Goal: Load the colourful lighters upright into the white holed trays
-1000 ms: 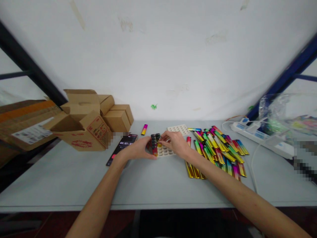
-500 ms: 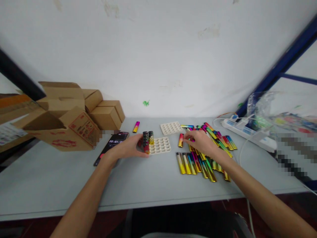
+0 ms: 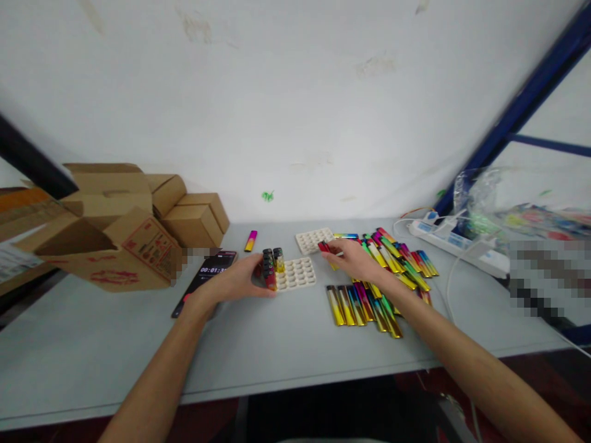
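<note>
My left hand [image 3: 237, 280] is curved around a row of upright lighters [image 3: 268, 271] with black tops, at the left side of a white slotted tray [image 3: 300, 275]. Its thumb lies at the row's near end; the other fingers are partly hidden behind it. Another lighter [image 3: 279, 258] with a yellow body stands in the second column. My right hand [image 3: 351, 255] pinches a red-and-yellow lighter [image 3: 324, 247], tilted above the table between the tray and the pile. Under and beside the right wrist lies the pile of shiny multicoloured lighters [image 3: 392, 252], with a row of them [image 3: 348, 306] nearer me.
A second white tray [image 3: 314, 239] lies behind the first. One pink-and-yellow lighter [image 3: 250, 240] lies apart at the back. A phone showing a timer [image 3: 203, 277] is by my left wrist. Cardboard boxes [image 3: 138, 246] stand left; a power strip [image 3: 462, 246] with cables lies right.
My right hand has picked the red-and-yellow lighter up off the table and carried it left towards the tray, tilting it. My left hand stays at the row of lighters. The view has shifted slightly.
</note>
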Tool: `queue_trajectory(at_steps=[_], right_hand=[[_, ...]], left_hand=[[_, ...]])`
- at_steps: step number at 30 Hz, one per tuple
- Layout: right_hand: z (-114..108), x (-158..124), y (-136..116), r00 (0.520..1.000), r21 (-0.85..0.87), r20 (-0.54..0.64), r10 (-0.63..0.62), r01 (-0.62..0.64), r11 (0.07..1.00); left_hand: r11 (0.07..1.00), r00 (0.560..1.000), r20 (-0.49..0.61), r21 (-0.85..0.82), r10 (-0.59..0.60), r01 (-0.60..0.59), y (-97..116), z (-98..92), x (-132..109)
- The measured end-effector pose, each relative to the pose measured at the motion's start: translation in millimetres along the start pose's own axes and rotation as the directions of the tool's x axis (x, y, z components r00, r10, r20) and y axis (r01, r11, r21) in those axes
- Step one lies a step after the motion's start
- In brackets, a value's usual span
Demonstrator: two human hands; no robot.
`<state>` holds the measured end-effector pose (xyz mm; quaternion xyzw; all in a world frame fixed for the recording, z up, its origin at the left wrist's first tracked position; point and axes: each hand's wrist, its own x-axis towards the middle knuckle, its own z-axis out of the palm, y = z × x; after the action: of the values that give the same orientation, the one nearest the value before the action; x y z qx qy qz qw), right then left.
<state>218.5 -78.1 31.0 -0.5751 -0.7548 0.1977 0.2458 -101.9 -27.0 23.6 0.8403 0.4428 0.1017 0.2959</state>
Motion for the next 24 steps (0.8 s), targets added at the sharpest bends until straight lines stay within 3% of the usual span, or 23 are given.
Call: queue_trajectory(at_steps=[1,3,6,9,13,24], right_hand=[[-1.5,-3.8,-1.5,0.999,0.189,0.017,-0.034,0.031,0.982],[-2.3,-12.6,-6.5,0.995,0.551,0.058,-0.079,0.034,0.834],[1.4,-23.3,-17.4,0.988,0.777,0.094,-0.124,0.006,0.63],[6.4,-27.0,-29.6,0.988,0.858,0.056,-0.147,0.028,0.513],[9.7,-25.6,-42.5,0.996,0.914,0.079,-0.036,-0.058,0.401],[16.7,-22.8,-47.8,0.976,0.892,0.107,0.19,-0.178,0.414]], left_hand=[[1.0,1.0,-0.001,-0.011,0.001,-0.001,-0.1,0.3,0.2],[0.999,1.0,-0.002,-0.03,0.01,-0.01,0.6,0.5,0.0],[0.999,1.0,-0.007,-0.032,0.011,-0.012,3.0,-0.1,-1.0],[0.999,1.0,-0.008,-0.045,0.02,-0.02,3.8,-0.5,-1.4],[0.999,1.0,-0.02,-0.046,0.02,-0.02,0.3,0.8,-0.4],[1.0,0.999,-0.034,-0.017,0.013,-0.014,0.1,0.7,0.2]])
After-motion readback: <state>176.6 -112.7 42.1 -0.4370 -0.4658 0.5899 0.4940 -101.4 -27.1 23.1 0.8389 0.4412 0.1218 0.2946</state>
